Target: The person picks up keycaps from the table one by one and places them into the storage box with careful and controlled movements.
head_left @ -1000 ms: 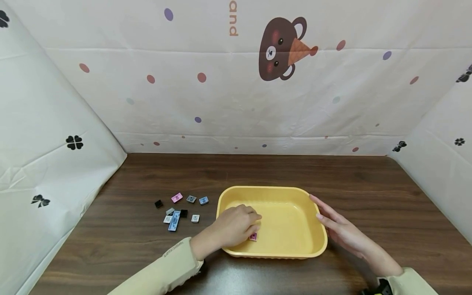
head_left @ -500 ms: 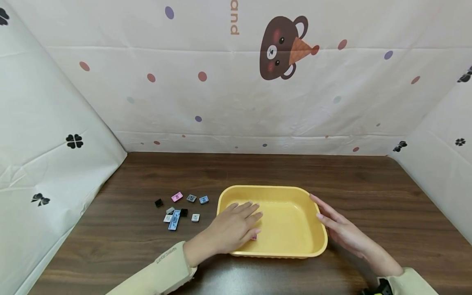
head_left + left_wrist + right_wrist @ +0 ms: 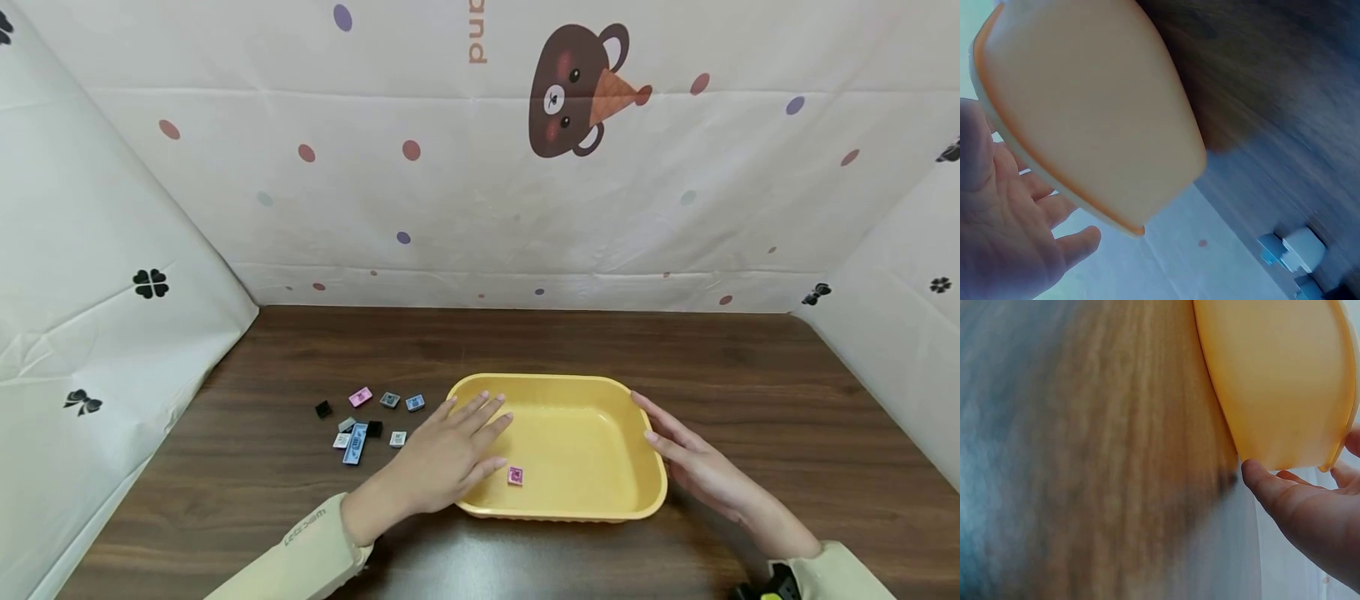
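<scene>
A yellow plastic tub [image 3: 581, 433] stands on the table, a small pink building brick [image 3: 515, 476] lying on its floor near the left front. Over the tub's left rim is my left hand [image 3: 442, 454], palm down, fingers straight and spread, holding nothing; its thumb tip ends left of the brick. Seen from the left wrist, the hand [image 3: 1010, 231] reaches past the rim beside the outer wall [image 3: 1091, 112]. My right hand [image 3: 712, 479] rests against the tub's right side, thumb at the rim. In the right wrist view, its fairly straight fingers [image 3: 1266, 484] touch the outer wall.
Left of the tub lie several small bricks: a long blue one [image 3: 356, 443], a pink one [image 3: 360, 397], black ones [image 3: 323, 409], and some white and blue-grey ones [image 3: 397, 439]. A patterned white cloth [image 3: 337, 192] walls the wooden table [image 3: 712, 354] behind and at both sides.
My left hand has drawn back leftward and its bent fingers have straightened and spread, uncovering the pink brick in the tub. The right hand stays at the tub's right side.
</scene>
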Demonstrator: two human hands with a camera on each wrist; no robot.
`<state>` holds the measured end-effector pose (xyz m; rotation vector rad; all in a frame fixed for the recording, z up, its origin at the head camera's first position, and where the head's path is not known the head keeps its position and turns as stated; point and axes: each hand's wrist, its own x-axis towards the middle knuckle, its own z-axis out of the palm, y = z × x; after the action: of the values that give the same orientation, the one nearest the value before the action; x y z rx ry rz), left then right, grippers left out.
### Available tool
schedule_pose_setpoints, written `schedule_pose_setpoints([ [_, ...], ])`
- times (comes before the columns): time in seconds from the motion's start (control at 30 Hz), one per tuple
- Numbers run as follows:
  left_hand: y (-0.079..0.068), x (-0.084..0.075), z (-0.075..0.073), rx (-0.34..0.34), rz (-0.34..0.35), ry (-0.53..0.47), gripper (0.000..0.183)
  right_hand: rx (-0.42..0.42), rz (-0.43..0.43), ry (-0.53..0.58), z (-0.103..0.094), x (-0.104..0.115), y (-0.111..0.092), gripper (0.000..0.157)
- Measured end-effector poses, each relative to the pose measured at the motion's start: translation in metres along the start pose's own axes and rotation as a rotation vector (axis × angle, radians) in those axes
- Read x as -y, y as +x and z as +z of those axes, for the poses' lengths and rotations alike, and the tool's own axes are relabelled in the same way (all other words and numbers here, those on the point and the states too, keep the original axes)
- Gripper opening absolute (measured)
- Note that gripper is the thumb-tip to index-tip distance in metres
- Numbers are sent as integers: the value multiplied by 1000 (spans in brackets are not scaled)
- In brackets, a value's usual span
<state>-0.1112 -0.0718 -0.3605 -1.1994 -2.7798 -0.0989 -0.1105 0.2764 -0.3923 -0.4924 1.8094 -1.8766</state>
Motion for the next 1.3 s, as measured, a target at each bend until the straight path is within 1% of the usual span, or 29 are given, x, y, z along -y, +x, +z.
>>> schedule_pose_setpoints([
  [0.27,-12,9,0,7,-35,-5,54,3,-6,14,1,1,0,54],
  [0.47,-23,18,1,-33,-78,-18,55,-5,-16,-3,1,1,0,54],
  [0.67,-35,27,0,-85,-100,-12,55,-15,-21,-22,1,0,0,53],
  [0.8,-42,33,0,-111,-131,-15,56,-8,-27,-13,1,0,0,53],
  [0.9,-47,36,-1,-113,-161,-13,56,2,-34,2,0,-1,-1,53],
  [1.03,-53,41,-3,-121,-179,8,55,13,-40,12,0,-2,-1,53],
  [1.17,-60,46,-3,-132,-191,37,56,14,-31,8,-1,-2,-2,53],
  [1.3,-67,52,-3,-131,-223,31,56,11,-20,3,-1,-1,-1,54],
])
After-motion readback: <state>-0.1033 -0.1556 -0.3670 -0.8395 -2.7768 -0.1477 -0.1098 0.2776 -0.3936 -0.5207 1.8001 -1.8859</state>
